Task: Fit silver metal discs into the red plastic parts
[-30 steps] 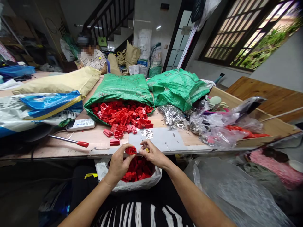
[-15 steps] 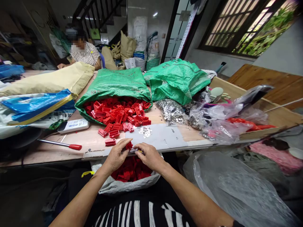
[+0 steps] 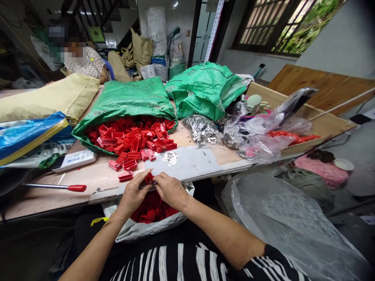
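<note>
Over the table's front edge, my left hand (image 3: 134,193) pinches a small red plastic part (image 3: 149,178) between thumb and fingers. My right hand (image 3: 171,191) is closed right beside it, its fingertips at the part. It grips a slim metal tool, mostly hidden now, whose exact kind I cannot make out. Below both hands, a white woven sack (image 3: 137,230) holds many similar red parts (image 3: 154,208). Just beyond the hands, several loose red parts (image 3: 129,165) lie on the table, and small silvery metal pieces (image 3: 170,158) are heaped on a grey sheet (image 3: 202,162).
A green woven sack (image 3: 131,95) spills red parts onto the table. Right of it are another green sack (image 3: 209,88), a clear bag of metal pieces (image 3: 202,130) and a wooden tray (image 3: 331,130). A red-handled lever (image 3: 76,188) juts in at left. Another person (image 3: 84,62) sits across.
The camera view has turned rightward, shifting the scene left. My right hand has come closer over the red part, and the metal tool's shaft, visible before, is now mostly covered.
</note>
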A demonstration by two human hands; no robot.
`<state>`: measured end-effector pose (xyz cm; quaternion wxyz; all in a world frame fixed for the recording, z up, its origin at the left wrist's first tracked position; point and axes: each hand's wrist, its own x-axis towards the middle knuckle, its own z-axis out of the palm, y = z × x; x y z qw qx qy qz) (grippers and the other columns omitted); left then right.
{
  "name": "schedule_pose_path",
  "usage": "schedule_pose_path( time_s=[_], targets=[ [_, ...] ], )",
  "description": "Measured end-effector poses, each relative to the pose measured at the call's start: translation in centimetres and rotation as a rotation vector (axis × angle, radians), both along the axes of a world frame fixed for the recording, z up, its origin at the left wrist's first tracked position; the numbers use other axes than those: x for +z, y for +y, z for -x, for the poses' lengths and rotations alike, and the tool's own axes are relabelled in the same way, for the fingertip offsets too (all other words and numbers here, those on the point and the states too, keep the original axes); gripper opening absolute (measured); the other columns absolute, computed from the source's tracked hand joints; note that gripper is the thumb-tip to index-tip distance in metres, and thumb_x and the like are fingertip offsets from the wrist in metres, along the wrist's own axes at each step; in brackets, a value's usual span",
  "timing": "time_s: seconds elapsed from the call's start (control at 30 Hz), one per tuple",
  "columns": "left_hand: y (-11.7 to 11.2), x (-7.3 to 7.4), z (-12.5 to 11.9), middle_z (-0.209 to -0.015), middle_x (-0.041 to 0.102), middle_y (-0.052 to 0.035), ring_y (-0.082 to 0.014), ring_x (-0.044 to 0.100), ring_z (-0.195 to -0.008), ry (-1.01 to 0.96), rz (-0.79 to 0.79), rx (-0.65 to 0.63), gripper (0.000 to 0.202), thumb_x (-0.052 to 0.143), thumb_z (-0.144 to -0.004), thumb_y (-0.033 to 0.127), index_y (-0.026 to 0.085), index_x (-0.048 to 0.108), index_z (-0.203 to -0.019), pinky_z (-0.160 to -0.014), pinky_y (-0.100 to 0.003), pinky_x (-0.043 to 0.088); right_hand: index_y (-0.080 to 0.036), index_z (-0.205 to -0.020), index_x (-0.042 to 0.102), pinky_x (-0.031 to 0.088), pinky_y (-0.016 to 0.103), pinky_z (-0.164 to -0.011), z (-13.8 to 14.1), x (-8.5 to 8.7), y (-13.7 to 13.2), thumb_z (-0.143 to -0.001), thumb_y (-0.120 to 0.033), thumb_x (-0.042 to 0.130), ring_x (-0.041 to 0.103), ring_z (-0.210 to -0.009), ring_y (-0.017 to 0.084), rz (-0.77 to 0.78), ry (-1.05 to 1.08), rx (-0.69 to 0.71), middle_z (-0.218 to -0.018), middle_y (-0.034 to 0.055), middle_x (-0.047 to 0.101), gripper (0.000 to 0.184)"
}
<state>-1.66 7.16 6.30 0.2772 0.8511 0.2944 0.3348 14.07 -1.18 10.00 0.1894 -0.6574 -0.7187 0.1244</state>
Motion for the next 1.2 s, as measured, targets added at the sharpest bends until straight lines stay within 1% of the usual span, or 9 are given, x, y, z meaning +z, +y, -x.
schedule_pose_path(
  time_s=[0.1, 0.2, 0.43, 0.6, 0.77, 0.83, 0.97, 1.07, 1.2],
  targets=[
    [0.1, -0.1, 0.1, -0.127, 0.061, -0.0078, -0.0217, 0.056, -0.118, 0.011, 0.035, 0.0, 0.051, 0.057, -0.081, 0.016, 0.025, 0.05, -0.131, -0.103, -0.043, 0.043, -0.021, -0.111, 0.054, 0.048, 0.026, -0.07, 0.4, 0.5, 0.0, -0.093, -0.02, 0.041, 0.062, -0.083, 0.017, 0.038, -0.057, -0.032, -0.103, 0.0056, 0.059, 0.022],
    [0.1, -0.2, 0.1, -0.128, 0.06, -0.0076, -0.021, 0.056, -0.118, 0.008, 0.06, -0.003, 0.051, 0.058, -0.082, 0.017, 0.025, 0.05, -0.131, -0.103, -0.042, 0.043, -0.022, -0.11, 0.053, 0.048, 0.025, -0.07, 0.7, 0.8, -0.2, -0.093, -0.019, 0.04, 0.063, -0.085, 0.017, 0.062, -0.086, -0.045, -0.103, 0.0055, 0.058, 0.021],
    [0.1, -0.4, 0.1, -0.129, 0.06, -0.0065, -0.0217, 0.055, -0.119, 0.003, 0.059, 0.004, 0.051, 0.057, -0.081, 0.016, 0.024, 0.051, -0.131, -0.105, -0.041, 0.042, -0.021, -0.109, 0.052, 0.05, 0.026, -0.063, 1.2, 1.0, -0.3, -0.093, -0.016, 0.038, 0.063, -0.079, 0.017, 0.051, -0.189, -0.065, -0.102, 0.0055, 0.057, 0.021],
    [0.1, -0.4, 0.0, -0.128, 0.061, -0.0068, -0.0221, 0.055, -0.119, -0.005, 0.021, 0.011, 0.052, 0.056, -0.079, 0.012, 0.022, 0.052, -0.129, -0.105, -0.041, 0.042, -0.02, -0.108, 0.052, 0.052, 0.029, -0.061, 1.5, 1.4, 0.0, -0.094, -0.017, 0.036, 0.063, -0.079, 0.019, 0.037, -0.29, -0.042, -0.102, 0.0069, 0.057, 0.021],
    [0.0, -0.5, -0.1, -0.126, 0.063, -0.0069, -0.0224, 0.056, -0.119, -0.021, -0.009, 0.015, 0.052, 0.053, -0.077, 0.009, 0.022, 0.054, -0.127, -0.105, -0.042, 0.043, -0.018, -0.121, 0.047, 0.053, 0.032, -0.064, 1.9, 1.9, 0.7, -0.095, -0.015, 0.035, 0.063, -0.083, 0.021, 0.031, -0.348, 0.001, -0.107, 0.01, 0.057, 0.029],
    [0.0, -0.6, -0.1, -0.126, 0.063, -0.007, -0.0225, 0.056, -0.119, -0.025, -0.011, 0.018, 0.051, 0.054, -0.078, 0.009, 0.022, 0.054, -0.127, -0.105, -0.043, 0.043, -0.018, -0.121, 0.047, 0.053, 0.032, -0.065, 1.8, 2.2, 0.8, -0.095, -0.016, 0.035, 0.062, -0.084, 0.02, 0.039, -0.354, 0.023, -0.109, 0.0101, 0.057, 0.029],
    [-0.1, -0.6, -0.2, -0.127, 0.062, -0.0074, -0.0222, 0.056, -0.119, -0.031, -0.011, 0.028, 0.05, 0.056, -0.08, 0.012, 0.023, 0.052, -0.129, -0.104, -0.043, 0.043, -0.019, -0.111, 0.053, 0.051, 0.03, -0.068, 1.2, 2.9, 0.4, -0.095, -0.017, 0.035, 0.062, -0.084, 0.019, 0.069, -0.313, 0.055, -0.107, 0.0089, 0.058, 0.024],
    [-0.2, -0.5, -0.3, -0.125, 0.062, -0.0069, -0.022, 0.057, -0.117, -0.025, -0.018, 0.028, 0.05, 0.057, -0.081, 0.014, 0.024, 0.052, -0.129, -0.102, -0.041, 0.046, -0.021, -0.11, 0.055, 0.049, 0.029, -0.07, 0.6, 3.0, -0.3, -0.094, -0.021, 0.04, 0.063, -0.084, 0.018, 0.081, -0.201, 0.001, -0.104, 0.0066, 0.059, 0.022],
    [-0.3, -0.3, -0.4, -0.123, 0.063, -0.0052, -0.0208, 0.058, -0.116, -0.019, -0.014, 0.025, 0.053, 0.058, -0.081, 0.013, 0.027, 0.05, -0.131, -0.1, -0.038, 0.047, -0.024, -0.111, 0.058, 0.046, 0.028, -0.077, -0.1, 2.3, -0.8, -0.094, -0.028, 0.044, 0.063, -0.09, 0.018, 0.081, -0.055, -0.081, -0.102, 0.005, 0.063, 0.023]
  ],
)
